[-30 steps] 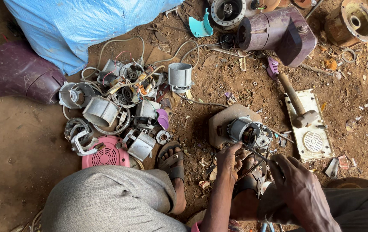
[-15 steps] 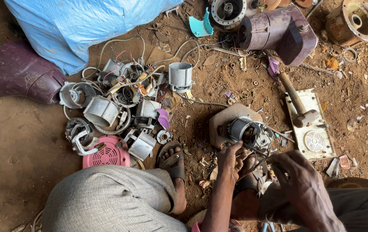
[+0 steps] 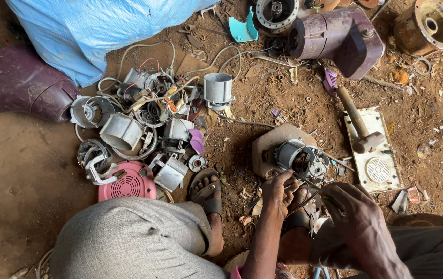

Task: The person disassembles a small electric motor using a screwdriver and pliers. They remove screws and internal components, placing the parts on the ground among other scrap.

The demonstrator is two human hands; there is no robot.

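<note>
Sitting low on the dirt floor [image 3: 19, 175], working a small electric motor [image 3: 298, 157] that rests on a flat stone slab [image 3: 273, 142], just right of centre. Left hand [image 3: 279, 194] curled at the near edge of the motor, fingertips touching its near side. Right hand [image 3: 353, 214] just beside it to the right, closed around a thin dark tool [image 3: 309, 199] with a green handle tip, pointed toward the motor. Hands close together but not touching. Sandalled foot [image 3: 207, 188] planted just left of the slab.

Left of that, a big heap of stripped motor parts [image 3: 144, 119]: housings, wire coils, brackets, plus a pink vented fan cover [image 3: 127, 183] at the near side. Grey metal cylinder [image 3: 218, 89] standing upright at the heap's far right edge. Right of the motor, a hammer [image 3: 358, 124] lying across a cream plastic panel [image 3: 379, 165]. Farther off, a purple motor casing [image 3: 343, 39], a rusty round housing [image 3: 425, 26], and a blue tarp [image 3: 107, 31] in the far left corner. Loose washers and scraps scattered everywhere on the right.
</note>
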